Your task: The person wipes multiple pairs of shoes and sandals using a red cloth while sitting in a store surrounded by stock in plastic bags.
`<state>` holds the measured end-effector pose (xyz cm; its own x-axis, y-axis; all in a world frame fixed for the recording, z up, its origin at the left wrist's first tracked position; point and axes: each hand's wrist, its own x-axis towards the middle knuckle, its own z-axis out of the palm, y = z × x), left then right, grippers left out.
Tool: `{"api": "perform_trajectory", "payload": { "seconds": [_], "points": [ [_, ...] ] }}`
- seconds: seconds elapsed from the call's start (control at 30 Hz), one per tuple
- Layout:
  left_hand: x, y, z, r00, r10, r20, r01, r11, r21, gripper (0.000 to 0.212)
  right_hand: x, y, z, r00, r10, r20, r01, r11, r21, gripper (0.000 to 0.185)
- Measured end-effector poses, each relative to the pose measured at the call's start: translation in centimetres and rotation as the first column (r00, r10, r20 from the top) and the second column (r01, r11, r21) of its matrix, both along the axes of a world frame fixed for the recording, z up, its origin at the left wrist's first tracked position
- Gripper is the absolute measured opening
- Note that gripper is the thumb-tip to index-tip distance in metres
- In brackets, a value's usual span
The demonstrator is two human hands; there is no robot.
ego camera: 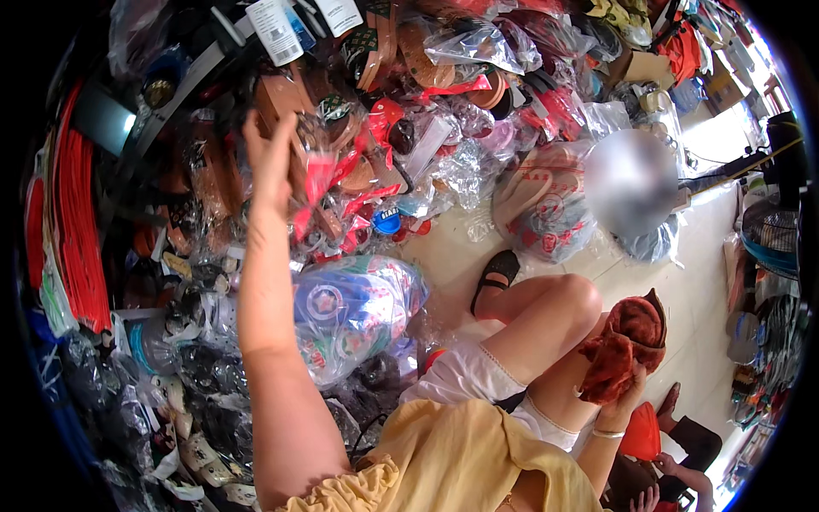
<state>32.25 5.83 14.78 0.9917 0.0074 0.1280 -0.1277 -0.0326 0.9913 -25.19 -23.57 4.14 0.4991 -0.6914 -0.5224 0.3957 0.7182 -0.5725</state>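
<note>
My left hand (272,163) is stretched out over a heap of plastic-bagged footwear at the upper left. Its fingers are apart, right by a tan shoe sole (281,96) in clear wrap; whether they touch it cannot be told. Low on the right, my right hand (627,390) grips fuzzy rust-red footwear (633,333) with a dark edge, held beside my knees. Red ribbon-like strips (320,179) lie among the wrapped shoes near my left hand. Below them rests a bulging clear bag with blue, green and red print (358,313).
Another full printed bag (544,198) stands on the tiled floor. Stacked red material (80,224) lines the far left, and bagged shoes (205,454) fill the lower left. A fan (771,233) stands at the right. Another person's hand (668,464) is at a red item (643,432), lower right.
</note>
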Motion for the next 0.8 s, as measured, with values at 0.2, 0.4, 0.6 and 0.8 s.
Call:
{"api": "perform_trajectory", "payload": {
  "seconds": [0.2, 0.4, 0.6, 0.8],
  "points": [
    [15.1, 3.7, -7.5, 0.932, -0.195, 0.306, -0.187, 0.465, 0.865, 0.085, 4.4, 0.0, 2.3, 1.000, -0.010, -0.012, 0.010, 1.000, 0.020, 0.045],
    [19.5, 5.7, -8.2, 0.953, -0.232, 0.195, -0.096, 0.381, 0.920, 0.078, 5.9, -2.9, 2.6, 0.996, -0.069, -0.064, 0.065, 0.996, -0.059, 0.049],
    [12.4, -4.5, -4.9, 0.619, -0.524, 0.585, -0.417, 0.412, 0.810, 0.043, 5.6, -9.0, 1.4, 0.984, -0.162, -0.068, 0.155, 0.983, -0.104, 0.050],
    [-5.5, -30.4, -10.6, 0.589, -0.801, 0.105, 0.687, 0.566, 0.456, 0.031, 6.0, -14.6, -0.5, 0.988, -0.141, 0.057, 0.136, 0.986, 0.093, 0.049]
  ]
}}
